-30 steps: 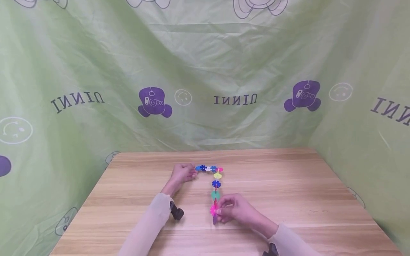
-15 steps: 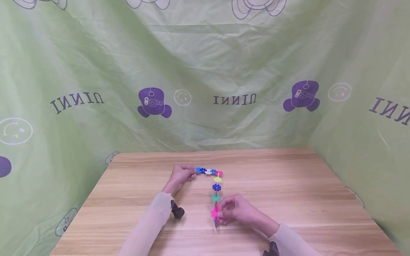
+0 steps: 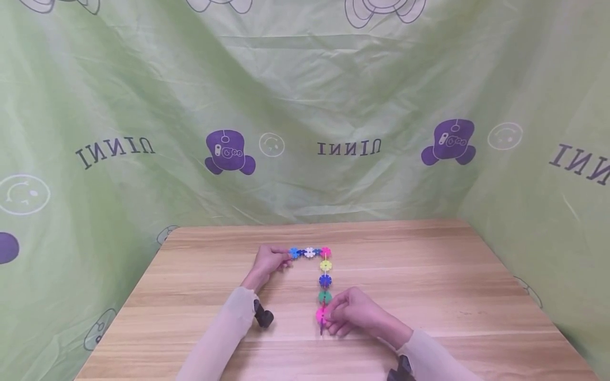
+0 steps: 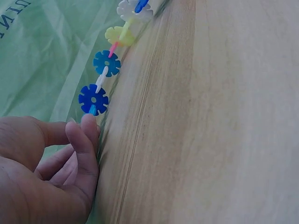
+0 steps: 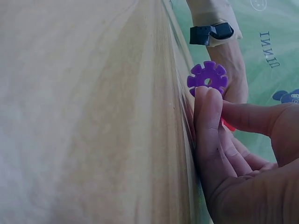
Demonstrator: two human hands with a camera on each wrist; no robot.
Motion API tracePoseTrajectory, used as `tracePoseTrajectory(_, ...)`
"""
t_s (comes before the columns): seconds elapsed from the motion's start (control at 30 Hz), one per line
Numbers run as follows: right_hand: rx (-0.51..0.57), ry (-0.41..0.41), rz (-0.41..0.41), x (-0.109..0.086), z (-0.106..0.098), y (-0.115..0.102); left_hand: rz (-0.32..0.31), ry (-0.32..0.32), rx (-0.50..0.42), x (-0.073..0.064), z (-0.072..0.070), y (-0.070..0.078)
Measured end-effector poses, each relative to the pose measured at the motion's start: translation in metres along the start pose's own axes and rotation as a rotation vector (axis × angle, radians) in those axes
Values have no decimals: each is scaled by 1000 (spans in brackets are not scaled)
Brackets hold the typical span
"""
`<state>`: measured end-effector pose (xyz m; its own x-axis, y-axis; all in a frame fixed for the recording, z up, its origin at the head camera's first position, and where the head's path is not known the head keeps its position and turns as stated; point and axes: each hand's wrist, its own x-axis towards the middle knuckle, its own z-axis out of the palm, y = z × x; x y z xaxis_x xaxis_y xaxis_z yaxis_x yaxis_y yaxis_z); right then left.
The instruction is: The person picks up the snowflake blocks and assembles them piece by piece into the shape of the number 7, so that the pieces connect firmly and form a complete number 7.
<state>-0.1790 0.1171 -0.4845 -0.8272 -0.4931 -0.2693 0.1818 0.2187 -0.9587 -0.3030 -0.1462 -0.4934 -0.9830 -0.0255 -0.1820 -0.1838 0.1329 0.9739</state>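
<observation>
A chain of interlocking plastic snowflake discs [image 3: 325,280] bends at a right angle at a pink corner disc [image 3: 326,252]. My left hand [image 3: 270,261] pinches the light blue disc [image 4: 92,110] at the far left end between thumb and finger. Beside it in the left wrist view is a dark blue disc [image 4: 86,99]. My right hand [image 3: 355,312] pinches the chain near its front end, at a pink disc [image 3: 320,316]. A purple disc [image 5: 208,74] sticks out past those fingertips in the right wrist view. Part of the pink disc is covered by my fingers.
The chain is over a wood-grain table [image 3: 429,275]. Green printed cloth [image 3: 295,95] hangs behind the table and along both sides. Black wrist cameras [image 3: 263,314] are strapped over the sleeves.
The chain's corner dipped slightly toward me, then rose back. Its discs have turned, several now facing the head camera more fully. Both hands have stayed nearly in place, keeping their hold.
</observation>
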Motion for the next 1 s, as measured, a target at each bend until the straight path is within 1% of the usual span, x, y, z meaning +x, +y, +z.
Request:
tracePoseTrajectory(0.13, -15, -4, 10, 0, 1, 1, 5, 4, 1, -1, 0, -2)
tracePoseTrajectory(0.37, -40, -9, 16, -2, 4, 1, -15, 17, 18, -2, 0, -2)
tracePoseTrajectory(0.53, -53, -9, 12, -3, 6, -2, -4, 21, 20, -1, 0, -2)
tracePoseTrajectory(0.7, -83, -10, 11, -2, 7, -3, -7, 24, 52, -4, -2, -2)
tracePoseTrajectory(0.8, -139, -18, 10, -2, 3, -5, -16, 27, 60, -7, -4, 0)
tracePoseTrajectory(0.9, -219, -10, 15, -5, -6, -11, -19, 33, 49, -8, -10, 1)
tracePoseTrajectory(1.0, -300, 36, 9, -7, -21, -19, -30, 44, 56, -8, -18, 3)
